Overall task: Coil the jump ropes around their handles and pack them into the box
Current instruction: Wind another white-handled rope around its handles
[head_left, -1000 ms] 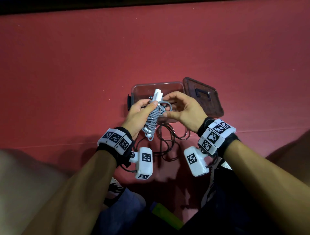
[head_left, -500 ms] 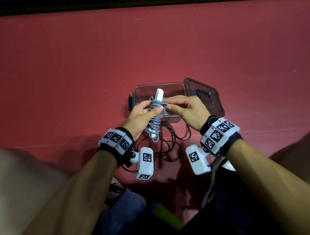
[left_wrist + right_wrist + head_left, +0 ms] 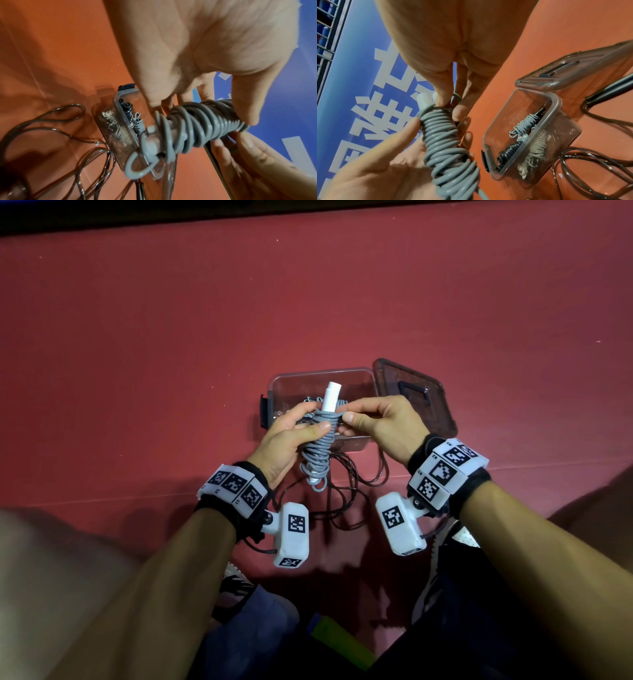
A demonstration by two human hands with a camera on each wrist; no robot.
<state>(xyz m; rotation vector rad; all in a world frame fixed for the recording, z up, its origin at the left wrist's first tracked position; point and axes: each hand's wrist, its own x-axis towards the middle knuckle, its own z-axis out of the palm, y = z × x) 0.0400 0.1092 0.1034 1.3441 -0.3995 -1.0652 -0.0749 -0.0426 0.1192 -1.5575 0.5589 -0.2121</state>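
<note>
Grey rope [image 3: 318,446] is wound in tight turns around a pair of white handles [image 3: 331,400], and the bundle is held upright in the air just in front of the clear box [image 3: 356,378], above its near rim. A small loose loop of the grey rope hangs at the bundle's lower end.

The left hand [image 3: 291,440] grips the bundle around its middle, fingers curled behind it and the thumb pressed across the front of the coils; the forearm reaches in from the lower left, palm turned inward. The right hand [image 3: 383,422] comes in from the opposite side and pinches the top turns of rope between thumb and fingertips, just under the bare white ends of the handles. In the right wrist view its fingers [image 3: 443,100] are closed on a small dark loop at the top of the coil.

Inside the box lie three bundles that are already wound: a black one [image 3: 511,150], a pale one [image 3: 537,146] and a grey-and-white one [image 3: 524,124]. The box's tinted lid [image 3: 414,395] lies open, touching the box's right side. Dark rope [image 3: 349,494] lies uncoiled in loose loops on the red floor [image 3: 171,337] just in front of the box, below the hands.
</note>
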